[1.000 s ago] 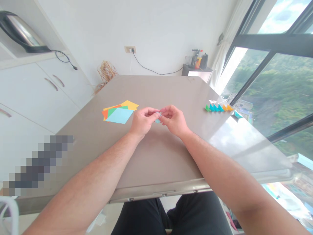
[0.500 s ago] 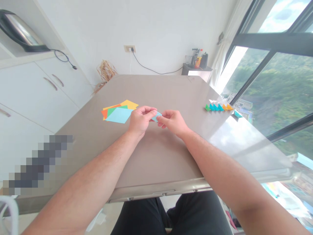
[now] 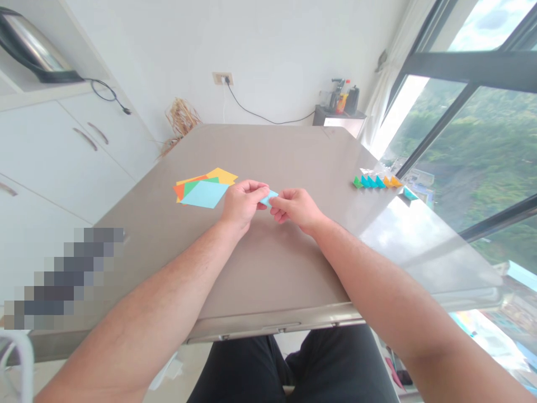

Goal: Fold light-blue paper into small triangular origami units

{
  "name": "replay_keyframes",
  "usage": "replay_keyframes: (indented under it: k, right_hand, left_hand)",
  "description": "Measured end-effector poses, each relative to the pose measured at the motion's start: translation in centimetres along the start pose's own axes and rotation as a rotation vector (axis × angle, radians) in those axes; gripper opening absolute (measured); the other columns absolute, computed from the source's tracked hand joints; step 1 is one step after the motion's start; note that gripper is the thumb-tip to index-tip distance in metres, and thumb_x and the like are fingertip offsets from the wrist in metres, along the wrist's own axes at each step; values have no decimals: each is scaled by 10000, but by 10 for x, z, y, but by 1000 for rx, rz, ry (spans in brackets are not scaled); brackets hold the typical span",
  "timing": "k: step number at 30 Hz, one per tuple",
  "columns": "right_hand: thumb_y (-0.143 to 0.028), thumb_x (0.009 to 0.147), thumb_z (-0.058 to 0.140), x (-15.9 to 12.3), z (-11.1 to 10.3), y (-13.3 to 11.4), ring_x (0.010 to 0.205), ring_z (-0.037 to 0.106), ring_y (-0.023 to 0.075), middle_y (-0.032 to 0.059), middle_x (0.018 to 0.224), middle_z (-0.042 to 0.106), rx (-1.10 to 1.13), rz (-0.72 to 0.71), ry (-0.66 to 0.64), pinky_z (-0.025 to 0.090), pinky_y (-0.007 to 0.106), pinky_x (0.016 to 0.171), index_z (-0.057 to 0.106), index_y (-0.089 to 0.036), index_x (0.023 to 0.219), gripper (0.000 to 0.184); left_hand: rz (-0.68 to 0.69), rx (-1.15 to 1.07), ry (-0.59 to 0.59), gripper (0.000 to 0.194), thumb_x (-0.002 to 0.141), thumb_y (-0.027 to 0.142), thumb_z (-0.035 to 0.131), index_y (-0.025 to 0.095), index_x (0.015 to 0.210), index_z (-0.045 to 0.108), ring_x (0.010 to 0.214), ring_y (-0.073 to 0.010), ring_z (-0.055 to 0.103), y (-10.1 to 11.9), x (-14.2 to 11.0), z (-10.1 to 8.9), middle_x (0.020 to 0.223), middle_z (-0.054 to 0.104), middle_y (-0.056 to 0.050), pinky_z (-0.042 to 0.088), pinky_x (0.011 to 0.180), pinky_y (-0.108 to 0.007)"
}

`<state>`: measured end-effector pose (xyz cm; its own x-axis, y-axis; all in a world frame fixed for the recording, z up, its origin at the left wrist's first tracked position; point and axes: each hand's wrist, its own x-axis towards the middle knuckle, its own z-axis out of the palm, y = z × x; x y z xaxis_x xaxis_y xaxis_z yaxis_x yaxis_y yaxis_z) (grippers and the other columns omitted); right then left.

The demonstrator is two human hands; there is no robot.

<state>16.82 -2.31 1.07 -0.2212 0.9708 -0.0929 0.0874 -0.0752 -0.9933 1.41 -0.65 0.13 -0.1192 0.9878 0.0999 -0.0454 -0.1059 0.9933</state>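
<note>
A small folded piece of light blue paper (image 3: pixel 269 198) is held above the middle of the table. My left hand (image 3: pixel 244 202) pinches its left side between thumb and fingers. On the other side, my right hand (image 3: pixel 296 207) grips the right part of the paper with thumb and forefinger. The fingers cover much of the paper, so its full folded shape is hidden. Just left of my left hand lies a fanned stack of coloured paper sheets (image 3: pixel 205 193), light blue on top, with green, orange and yellow below.
On the right of the table (image 3: pixel 277 151) stands a row of small folded paper boats (image 3: pixel 371 182) in green, blue and orange. A separate blue paper boat (image 3: pixel 409 193) sits near the window-side edge. Dried stalks (image 3: pixel 182 118) rise behind the table's far left corner.
Both hands stay on the blue paper, with the right fingers shifted slightly over it. The camera view has tilted a little; the sheets and boats have not moved.
</note>
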Motion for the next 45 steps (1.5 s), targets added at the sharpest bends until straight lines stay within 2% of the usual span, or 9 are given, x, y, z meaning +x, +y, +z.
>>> replay_keyframes:
  k: [6,11,15,21,28,34,40,45]
  right_hand:
    - [-258,772,725,0,-1,0,643,622,129,56,737,687,18,41,-35,557,249,566,643,-175,669,156]
    - [-285,761,743,2,-1,5,654,602,130,50,726,667,23,10,-86,552,247,567,646,-183,680,162]
    - [-305,763,748,2,0,4,610,581,111,23,697,646,25,-24,-66,529,240,556,604,-191,667,207]
    - [-263,765,733,-1,3,-3,551,539,99,-9,625,596,-2,-53,-28,485,243,537,572,-198,654,206]
    - [-244,768,701,-2,7,-3,497,465,87,-35,563,549,-67,-104,51,354,233,466,534,-207,624,223]
    - [-356,805,714,-2,8,2,543,530,117,-15,569,572,-120,-131,42,414,253,523,576,-208,637,262]
    - [-364,806,715,-2,9,2,517,503,107,-16,541,559,-160,-109,53,384,246,501,573,-199,604,298]
    - [-327,821,682,-2,8,2,520,495,102,-26,550,560,-142,-150,44,375,248,503,619,-191,640,235]
  left_hand:
    - [1,-1,-8,191,660,292,820,164,768,728,674,-160,637,0,0,0,751,696,-38,494,585,-282]
    - [7,-71,-20,217,657,281,819,156,805,721,713,-177,662,0,0,0,770,701,-40,547,664,-332]
    - [2,-145,-2,235,645,268,820,150,811,702,706,-179,667,-1,0,1,755,686,-32,577,710,-381]
    - [32,-176,46,218,636,253,815,154,785,691,698,-172,657,0,0,3,741,670,-24,574,701,-371]
    - [45,-207,29,231,634,260,815,155,789,679,713,-168,653,0,-1,4,759,673,-24,572,706,-370]
    - [29,-219,-29,257,658,272,837,160,825,678,686,-154,650,0,2,-1,746,665,-10,563,753,-380]
    - [47,-261,-24,234,653,248,834,153,813,691,696,-144,644,0,2,1,733,664,-7,537,696,-320]
    - [85,-232,-45,231,681,270,821,156,845,704,649,-150,630,-1,1,3,718,670,-11,523,638,-321]
